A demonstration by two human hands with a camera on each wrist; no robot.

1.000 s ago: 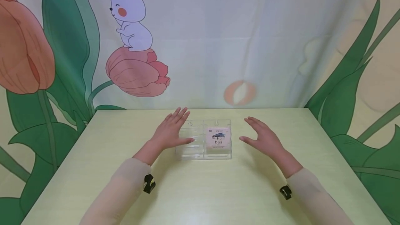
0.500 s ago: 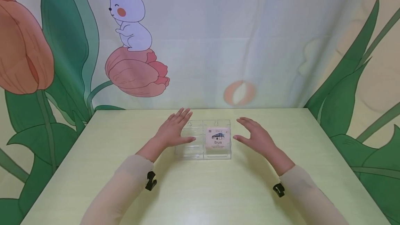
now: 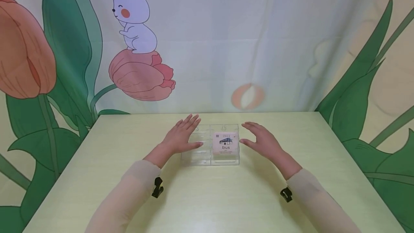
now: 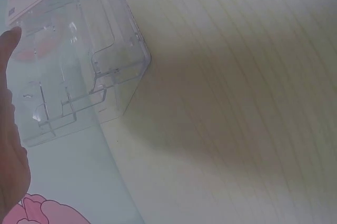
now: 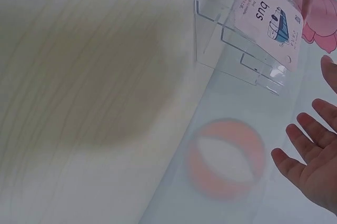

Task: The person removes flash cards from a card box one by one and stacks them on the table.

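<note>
A clear plastic rack (image 3: 197,158) with two side-by-side sections stands on the table. Its right section bears a pale pink card (image 3: 225,144) with a picture of a bus and the word "bus". My left hand (image 3: 178,137), fingers straight and thumb spread, overlaps the rack's left section in the head view; the left wrist view shows part of that hand (image 4: 11,155) beside the stepped plastic. Just off the rack's right side, my right hand (image 3: 263,142) is spread with nothing in it. Whether the left hand touches the rack, I cannot tell.
The pale wood-grain table (image 3: 207,197) ends at a cloth backdrop (image 3: 207,46) printed with a rabbit, tulips and green leaves. A small black device (image 3: 157,187) is strapped at the left wrist, another black device (image 3: 286,194) at the right.
My right hand has moved left, closer to the rack's right side. My left hand has shifted slightly right. The rack and card have stayed in place.
</note>
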